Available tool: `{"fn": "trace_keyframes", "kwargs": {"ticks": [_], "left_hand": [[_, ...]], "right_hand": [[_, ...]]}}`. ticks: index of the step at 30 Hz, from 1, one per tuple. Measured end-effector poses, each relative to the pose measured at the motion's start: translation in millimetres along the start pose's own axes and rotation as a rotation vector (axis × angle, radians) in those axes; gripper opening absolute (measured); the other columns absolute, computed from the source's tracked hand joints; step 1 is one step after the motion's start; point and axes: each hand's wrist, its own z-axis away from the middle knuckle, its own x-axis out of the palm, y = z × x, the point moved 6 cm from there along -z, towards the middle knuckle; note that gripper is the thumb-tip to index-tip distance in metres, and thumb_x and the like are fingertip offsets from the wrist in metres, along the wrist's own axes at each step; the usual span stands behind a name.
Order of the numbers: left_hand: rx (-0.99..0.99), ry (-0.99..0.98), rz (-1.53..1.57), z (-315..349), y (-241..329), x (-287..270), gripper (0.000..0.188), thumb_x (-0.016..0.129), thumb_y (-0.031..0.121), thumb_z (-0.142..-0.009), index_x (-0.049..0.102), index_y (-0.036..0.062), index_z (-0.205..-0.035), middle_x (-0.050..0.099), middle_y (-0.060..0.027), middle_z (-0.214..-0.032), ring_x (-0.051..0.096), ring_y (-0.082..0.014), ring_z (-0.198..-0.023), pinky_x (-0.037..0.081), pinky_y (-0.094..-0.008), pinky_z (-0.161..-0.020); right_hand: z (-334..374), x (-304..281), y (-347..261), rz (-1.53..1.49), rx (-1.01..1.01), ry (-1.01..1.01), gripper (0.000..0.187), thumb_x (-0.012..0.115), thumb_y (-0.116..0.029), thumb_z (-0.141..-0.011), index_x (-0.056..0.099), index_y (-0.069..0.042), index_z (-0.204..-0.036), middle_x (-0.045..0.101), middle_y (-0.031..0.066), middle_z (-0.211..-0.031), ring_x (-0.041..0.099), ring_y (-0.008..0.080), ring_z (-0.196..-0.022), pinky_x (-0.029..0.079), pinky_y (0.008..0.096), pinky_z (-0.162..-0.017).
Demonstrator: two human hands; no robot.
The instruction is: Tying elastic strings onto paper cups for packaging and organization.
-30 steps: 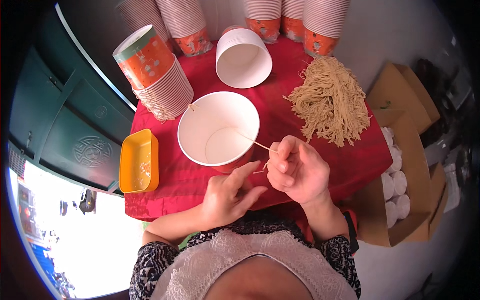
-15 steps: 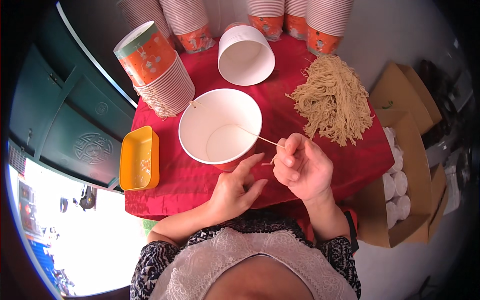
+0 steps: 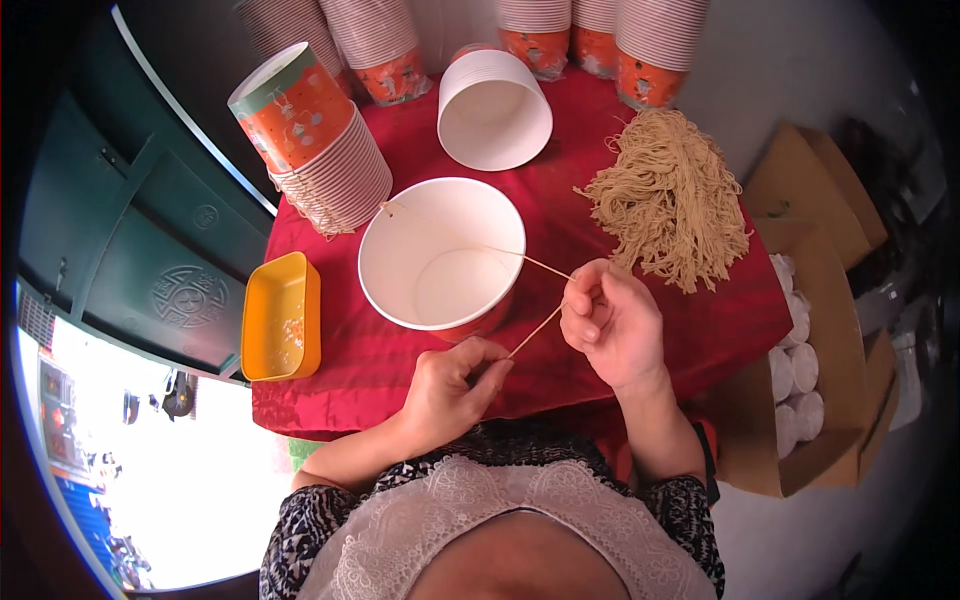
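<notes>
A large paper bucket [image 3: 392,262], white inside with an orange outside, stands upright in front of me. A beige cord [image 3: 536,334] comes out through its right side and stretches to my hands; a small knot of cord [image 3: 388,208] shows at the left inner wall. Thumb and forefinger of my left hand [image 3: 445,395] pinch the cord's end, near the bucket's front. My right hand [image 3: 620,335] has the cord between its curled fingers, right of the bucket. Between the two hands the cord runs taut and slanted.
A nested stack of printed buckets [image 3: 340,165] leans at the left, above a yellow plastic box [image 3: 312,330]. One bucket stack [image 3: 500,158] lies on its side behind. A pile of cord [image 3: 675,200] sits right on the red tablecloth [image 3: 350,390]. Beyond the table stands a cardboard box [image 3: 835,380].
My left hand has moved down and closed on the cord's end, drawing it out below the right hand. The right hand has shifted slightly; the bucket stays in place.
</notes>
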Motion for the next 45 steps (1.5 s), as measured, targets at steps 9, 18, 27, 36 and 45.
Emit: {"fn": "trace_keyframes", "kwargs": {"ticks": [9,18,27,36,45], "left_hand": [[0.236,-0.170,-0.310,-7.9,42.0,-4.4,0.010,0.065,0.010,-0.088,0.061,0.0010,-0.089,0.062,-0.0198,-0.062,0.064,-0.0387,-0.058,0.050,-0.0460,-0.050],[0.327,-0.214,-0.418,-19.0,64.3,-12.8,0.010,0.066,0.010,-0.086,0.060,0.0016,-0.085,0.060,-0.0169,-0.059,0.062,-0.0379,-0.053,0.049,-0.0457,-0.049],[0.233,-0.051,-0.357,-28.8,78.8,-42.6,0.004,0.067,0.004,-0.085,0.064,0.0017,-0.085,0.063,-0.0157,-0.062,0.067,-0.0329,-0.057,0.052,-0.0389,-0.053],[0.073,0.135,-0.254,-42.4,68.1,-74.3,0.006,0.066,0.003,-0.089,0.065,-0.0028,-0.086,0.062,-0.0088,-0.061,0.059,-0.0096,-0.054,0.046,-0.0254,-0.052],[0.058,0.130,-0.245,-54.2,53.5,-75.0,0.009,0.065,0.004,-0.090,0.063,-0.0038,-0.085,0.060,-0.0068,-0.060,0.056,-0.0082,-0.054,0.043,-0.0250,-0.050]], "right_hand": [[26.5,54.6,1.5,1.183,-0.495,-0.167,0.020,0.062,0.005,-0.089,0.064,0.004,-0.109,0.068,0.0165,-0.106,0.069,0.0239,-0.090,0.055,0.0310,-0.077],[24.2,48.3,5.3,1.182,-0.231,-0.165,0.012,0.067,0.002,-0.087,0.064,0.003,-0.099,0.069,0.0132,-0.086,0.069,0.0215,-0.075,0.053,0.0301,-0.066],[12.3,51.2,-1.7,1.232,-0.465,-0.094,0.011,0.069,0.007,-0.082,0.062,0.000,-0.087,0.063,0.0066,-0.075,0.059,0.0111,-0.061,0.046,0.0263,-0.053],[10.8,45.8,1.4,1.265,-0.491,-0.016,0.012,0.068,0.008,-0.082,0.059,0.001,-0.083,0.060,0.0044,-0.070,0.056,0.0074,-0.058,0.043,0.0239,-0.050],[5.5,37.6,5.6,1.231,-0.458,-0.011,0.009,0.066,0.007,-0.084,0.060,0.001,-0.085,0.062,0.0064,-0.071,0.058,0.0090,-0.061,0.045,0.0252,-0.051]]}}
